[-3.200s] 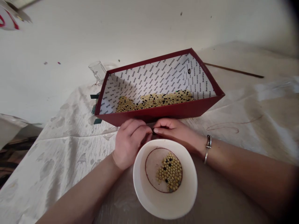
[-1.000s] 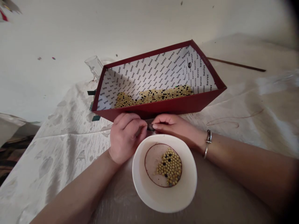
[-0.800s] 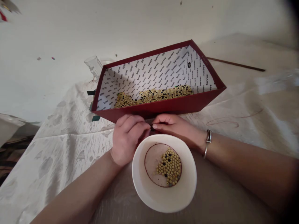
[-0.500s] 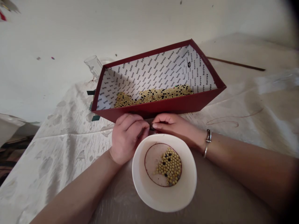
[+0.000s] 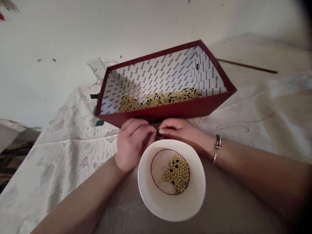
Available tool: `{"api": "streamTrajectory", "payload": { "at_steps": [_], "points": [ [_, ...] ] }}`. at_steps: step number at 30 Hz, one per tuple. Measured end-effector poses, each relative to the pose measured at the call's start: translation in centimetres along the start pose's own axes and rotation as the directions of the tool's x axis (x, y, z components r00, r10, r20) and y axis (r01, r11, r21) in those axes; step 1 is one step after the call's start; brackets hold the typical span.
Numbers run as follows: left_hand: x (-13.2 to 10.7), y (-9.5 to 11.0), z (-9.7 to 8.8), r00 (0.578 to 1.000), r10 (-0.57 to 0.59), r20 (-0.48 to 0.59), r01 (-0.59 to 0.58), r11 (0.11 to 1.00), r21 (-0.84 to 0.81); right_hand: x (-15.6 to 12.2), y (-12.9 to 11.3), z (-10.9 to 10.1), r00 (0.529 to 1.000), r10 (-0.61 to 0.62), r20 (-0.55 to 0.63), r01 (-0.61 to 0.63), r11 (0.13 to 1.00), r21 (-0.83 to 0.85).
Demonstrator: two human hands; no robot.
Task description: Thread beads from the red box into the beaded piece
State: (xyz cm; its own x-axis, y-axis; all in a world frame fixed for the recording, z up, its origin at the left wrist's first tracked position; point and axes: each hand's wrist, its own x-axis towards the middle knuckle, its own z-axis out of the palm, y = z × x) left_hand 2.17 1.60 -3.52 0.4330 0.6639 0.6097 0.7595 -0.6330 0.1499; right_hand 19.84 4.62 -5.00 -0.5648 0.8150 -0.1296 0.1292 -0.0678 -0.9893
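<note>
My left hand (image 5: pixel 134 141) and my right hand (image 5: pixel 181 134) meet with pinched fingertips in the gap between a red box and a white tub. Whatever lies between the fingertips is too small and dark to name. Close behind my knuckles stands the red box (image 5: pixel 175 112), lined with printed white paper; pale yellow and black beads (image 5: pixel 168 99) are heaped along its near side. In front of my hands is the white tub (image 5: pixel 172 209), with a smaller lot of similar beads (image 5: pixel 179 174) on the right of its floor. A metal bangle (image 5: pixel 216 149) circles my right wrist.
A clear drinking glass (image 5: pixel 97 69) stands behind the box's left end. To the right, a thin brown stick (image 5: pixel 247 66) and a loop of thin thread (image 5: pixel 243 125) lie on the patterned tablecloth (image 5: pixel 70 156). A pale wall (image 5: pixel 122 26) rises behind.
Both hands stay in nearly the same place. The fingertips have shifted very slightly, and a tiny pale spot now shows at the left fingertips.
</note>
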Motion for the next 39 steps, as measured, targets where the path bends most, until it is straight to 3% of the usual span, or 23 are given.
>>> {"api": "streamTrajectory", "payload": {
  "at_steps": [9,15,26,39],
  "points": [
    [-0.01,0.04,-0.06,1.000,0.011,-0.009,-0.011,1.000,0.010,-0.04,-0.11,-0.05,1.000,-0.005,0.007,0.005,1.000,-0.018],
    [-0.10,-0.10,-0.13,0.999,0.027,0.046,-0.029,0.999,0.028,0.03,0.11,-0.05,1.000,-0.014,0.001,0.014,1.000,-0.020],
    [0.04,0.10,0.00,1.000,0.005,-0.007,-0.005,1.000,0.010,-0.04,-0.06,0.02,1.000,0.006,0.012,-0.007,1.000,0.012],
    [-0.07,-0.07,-0.03,0.998,-0.007,0.061,0.004,0.999,0.046,0.06,0.38,0.03,0.998,-0.065,0.011,0.066,0.992,-0.107]
  ]
}}
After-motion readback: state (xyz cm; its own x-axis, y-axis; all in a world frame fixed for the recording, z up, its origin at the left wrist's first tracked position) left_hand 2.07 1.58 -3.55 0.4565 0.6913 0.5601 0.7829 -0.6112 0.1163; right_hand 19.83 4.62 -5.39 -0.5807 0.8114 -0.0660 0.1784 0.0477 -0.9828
